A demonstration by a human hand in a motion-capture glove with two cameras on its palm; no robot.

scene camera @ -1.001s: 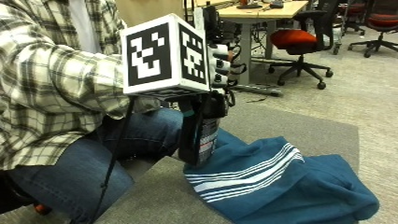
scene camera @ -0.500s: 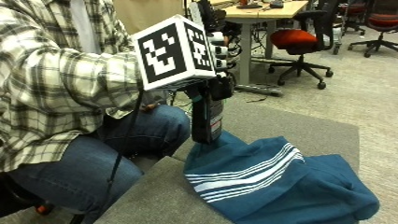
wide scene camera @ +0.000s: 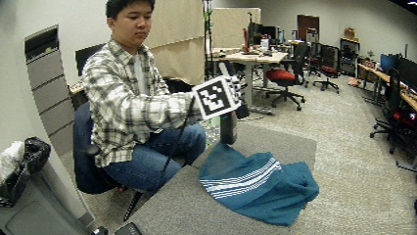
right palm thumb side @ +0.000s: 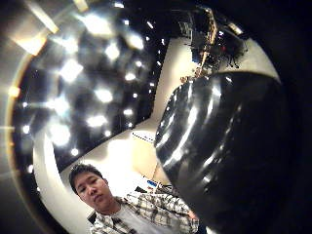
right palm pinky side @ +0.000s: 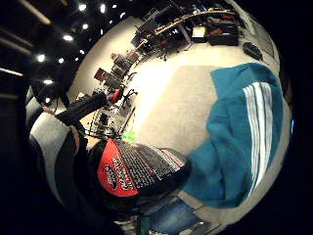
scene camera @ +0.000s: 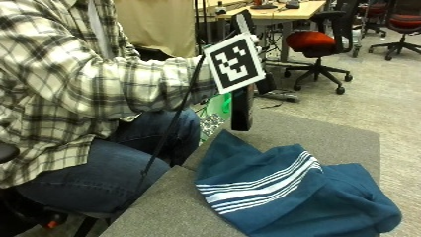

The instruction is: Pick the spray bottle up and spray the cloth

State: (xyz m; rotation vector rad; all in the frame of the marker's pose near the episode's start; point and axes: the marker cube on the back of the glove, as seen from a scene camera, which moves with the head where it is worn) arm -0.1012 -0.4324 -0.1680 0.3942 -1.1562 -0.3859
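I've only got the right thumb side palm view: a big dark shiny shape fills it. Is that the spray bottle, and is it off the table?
Observer: Yes. In the outside view the spray bottle hangs upright under the gloved right hand, its base clear of the grey table.
Operator: Where is the cloth from there?
Observer: The teal cloth with white stripes lies bunched on the table, below and in front of the bottle; bottle and cloth are apart.
Operator: Any label to confirm the bottle?
Observer: The little finger side palm view shows a red label with dense white print on the bottle's dark body.
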